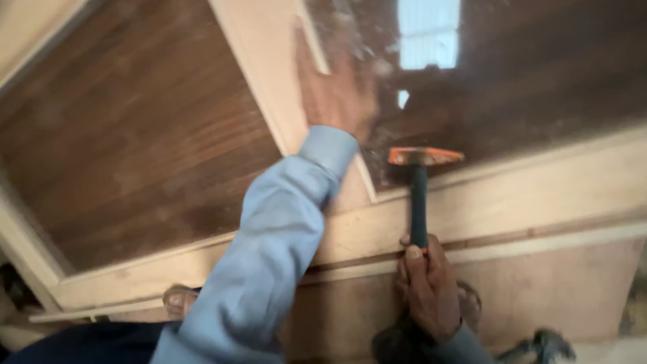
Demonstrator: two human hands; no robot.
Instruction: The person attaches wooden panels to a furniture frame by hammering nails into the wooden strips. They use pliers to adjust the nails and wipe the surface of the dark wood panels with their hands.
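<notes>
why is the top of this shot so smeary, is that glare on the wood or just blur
Both, in the head view: the left hand on the pale wooden frame is smeared by motion blur, while the bright patch on the dark brown panel is a glossy reflection. The right hand and the orange-headed hammer it grips are much sharper. The edges of the frame are soft.
</notes>
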